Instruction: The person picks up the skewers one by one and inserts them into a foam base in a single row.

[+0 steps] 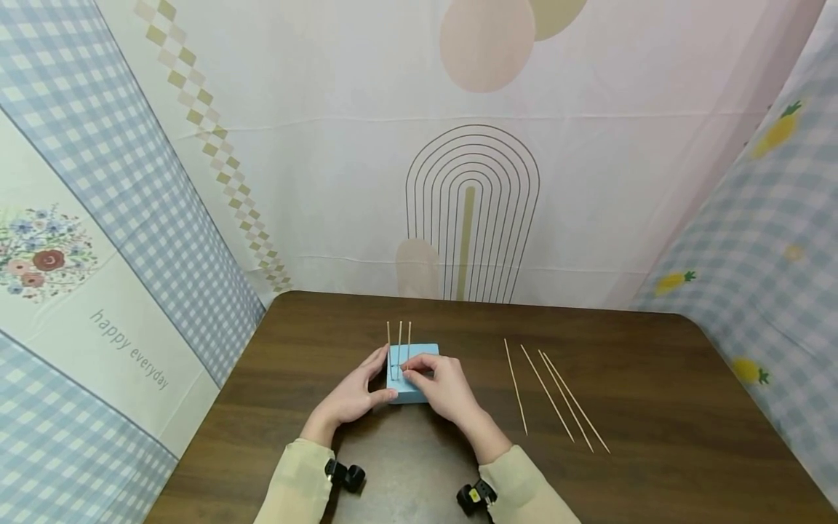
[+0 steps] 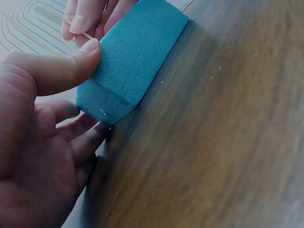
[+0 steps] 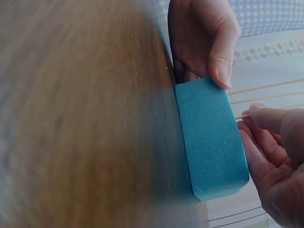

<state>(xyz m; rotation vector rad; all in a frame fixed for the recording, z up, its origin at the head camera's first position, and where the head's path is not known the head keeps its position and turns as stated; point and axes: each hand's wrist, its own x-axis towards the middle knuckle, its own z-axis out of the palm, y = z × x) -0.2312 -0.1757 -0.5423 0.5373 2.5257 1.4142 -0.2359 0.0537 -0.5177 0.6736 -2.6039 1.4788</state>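
Observation:
A light blue block (image 1: 411,391), foam-like in texture, sits on the table with three thin wooden sticks (image 1: 400,333) standing up from its top. My left hand (image 1: 350,397) grips the block's left end, thumb at the near corner and fingers along the far side. With thumb and fingertips, my right hand (image 1: 448,389) pinches the lower part of the rightmost upright stick, close over the block's top. In the right wrist view this pinched stick (image 3: 241,117) meets the block beside my right fingertips, and two other sticks (image 3: 266,89) rise nearer my left thumb.
Several loose wooden sticks (image 1: 550,393) lie on the dark brown table (image 1: 655,407) to the right of my right hand. A printed cloth (image 1: 340,204) hangs behind the table's back edge, with checked cloths on both sides. Each sleeve carries a small black camera (image 1: 345,477).

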